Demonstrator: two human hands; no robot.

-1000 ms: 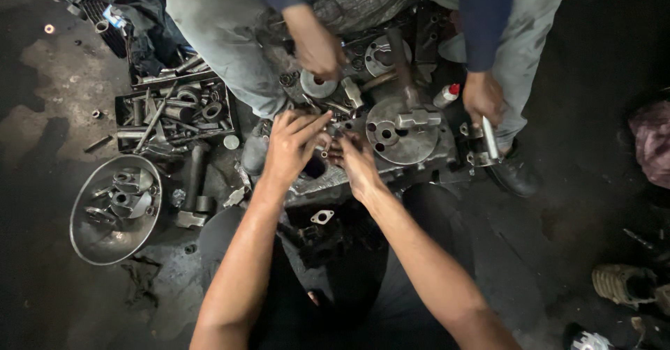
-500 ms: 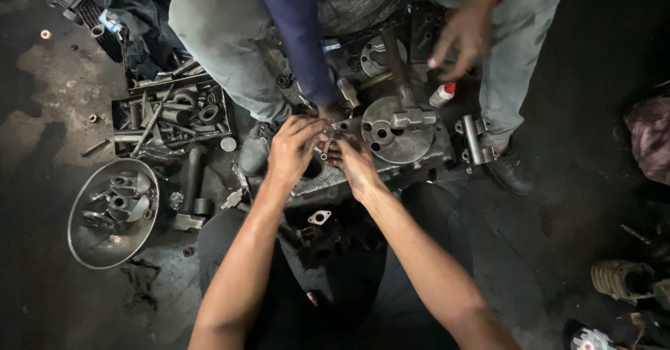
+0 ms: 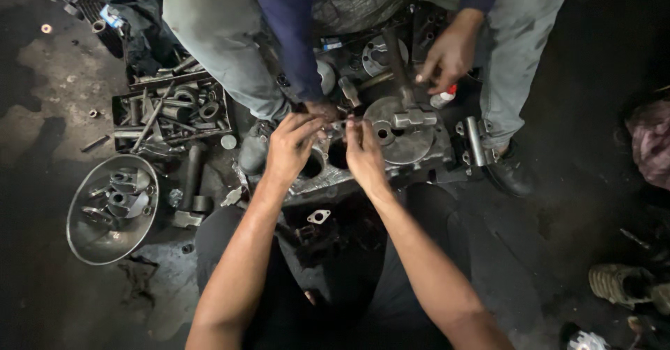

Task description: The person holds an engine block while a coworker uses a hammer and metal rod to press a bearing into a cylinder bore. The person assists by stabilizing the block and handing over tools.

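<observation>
A greasy metal engine block (image 3: 412, 147) lies on the dark floor between me and another person. My left hand (image 3: 289, 146) rests on its near left edge, fingers bent over a round bore (image 3: 314, 165). My right hand (image 3: 363, 151) sits just beside it, fingertips pinching at a small part on the block's top; what it holds is hidden. The other person's hand (image 3: 322, 109) in a dark blue sleeve touches the same spot from the far side. Their other hand (image 3: 450, 53) hovers above a red-capped tube (image 3: 444, 97).
A black tray (image 3: 171, 113) of tools and metal rings stands at the left. A round steel bowl (image 3: 84, 235) with parts sits at the lower left. A loose gasket (image 3: 318, 217) lies by my knees. A shoe (image 3: 618, 284) and pink cloth (image 3: 652, 144) are at the right.
The other person's blue-sleeved arm came down to the block where my hands are. Their other hand lifted from the block's right side to above the red-capped tube. My hands stayed in place.
</observation>
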